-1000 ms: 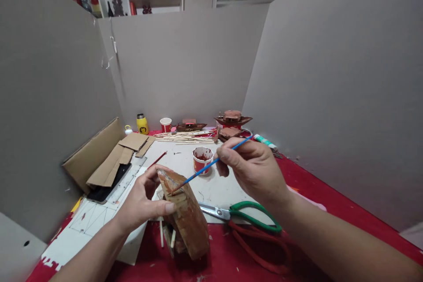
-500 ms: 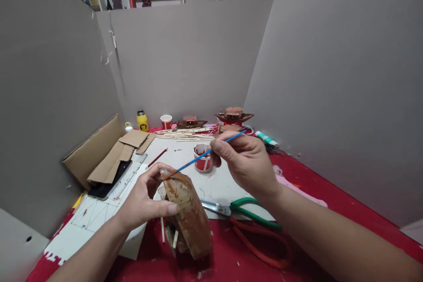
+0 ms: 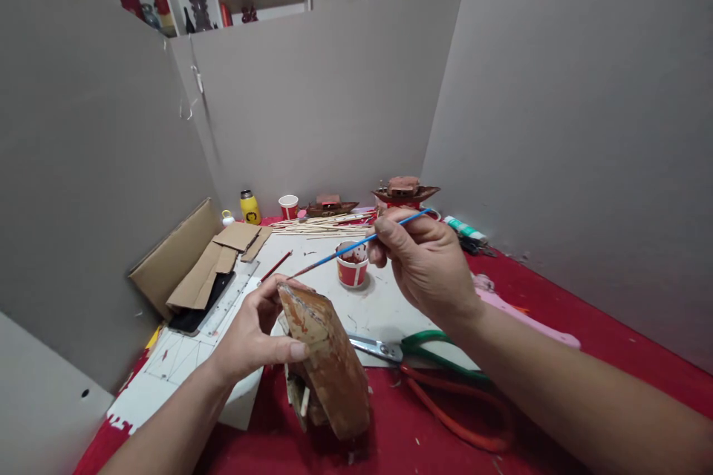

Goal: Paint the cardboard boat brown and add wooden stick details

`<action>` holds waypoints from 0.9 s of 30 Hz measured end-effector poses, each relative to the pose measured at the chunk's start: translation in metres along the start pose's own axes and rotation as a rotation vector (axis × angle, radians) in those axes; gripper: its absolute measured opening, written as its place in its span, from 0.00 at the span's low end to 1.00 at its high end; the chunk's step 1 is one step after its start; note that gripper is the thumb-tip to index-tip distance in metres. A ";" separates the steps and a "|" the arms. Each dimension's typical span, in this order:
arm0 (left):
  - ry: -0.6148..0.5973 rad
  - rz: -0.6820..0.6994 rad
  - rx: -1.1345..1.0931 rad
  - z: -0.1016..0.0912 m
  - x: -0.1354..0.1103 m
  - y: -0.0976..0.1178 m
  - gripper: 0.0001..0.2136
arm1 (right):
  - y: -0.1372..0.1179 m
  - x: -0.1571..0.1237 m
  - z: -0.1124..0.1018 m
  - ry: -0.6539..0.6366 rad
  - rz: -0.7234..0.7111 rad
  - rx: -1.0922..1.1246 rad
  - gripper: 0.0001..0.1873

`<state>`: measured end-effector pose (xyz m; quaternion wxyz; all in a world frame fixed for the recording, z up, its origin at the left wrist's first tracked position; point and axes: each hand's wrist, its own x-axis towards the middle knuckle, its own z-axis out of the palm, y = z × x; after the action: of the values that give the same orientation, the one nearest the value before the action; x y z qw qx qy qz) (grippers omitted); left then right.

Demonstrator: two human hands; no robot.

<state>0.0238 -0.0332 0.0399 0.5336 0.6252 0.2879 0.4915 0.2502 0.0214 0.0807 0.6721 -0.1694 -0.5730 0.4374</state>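
Observation:
My left hand (image 3: pixel 253 341) grips a model boat (image 3: pixel 328 356) by its upper end, thumb on the near face and fingers behind. The boat is tilted, its hull turned up and patchily coated reddish-brown, with bare tan areas near the top; small sticks show on its underside. In my right hand (image 3: pixel 428 260) a thin blue paintbrush (image 3: pixel 356 243) is pinched between thumb and fingers. The brush's brown-stained tip is just above the boat's upper end, by my left fingers. Behind the brush stands a red-and-white paper cup (image 3: pixel 352 274) with brown paint inside.
Scissors (image 3: pixel 390 349) with green and red handles lie right of the boat. Thin wooden sticks (image 3: pixel 328 226), two finished model boats (image 3: pixel 404 191), a yellow bottle (image 3: pixel 250 208) and another cup (image 3: pixel 288 206) are farther back. Cardboard pieces (image 3: pixel 194 267), a ruler and a pencil (image 3: pixel 275 266) lie left.
The brush tip has lifted from the boat's face to just above its upper end. My right hand has risen slightly. The whole view has shifted a little, with things appearing farther right.

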 end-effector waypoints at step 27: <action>0.070 -0.023 0.008 -0.002 -0.001 0.002 0.28 | -0.025 -0.014 -0.007 -0.077 -0.026 -0.094 0.10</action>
<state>0.0210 -0.0333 0.0414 0.5263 0.6063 0.3156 0.5057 0.2671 -0.0015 0.0879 0.6464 -0.1767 -0.6204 0.4074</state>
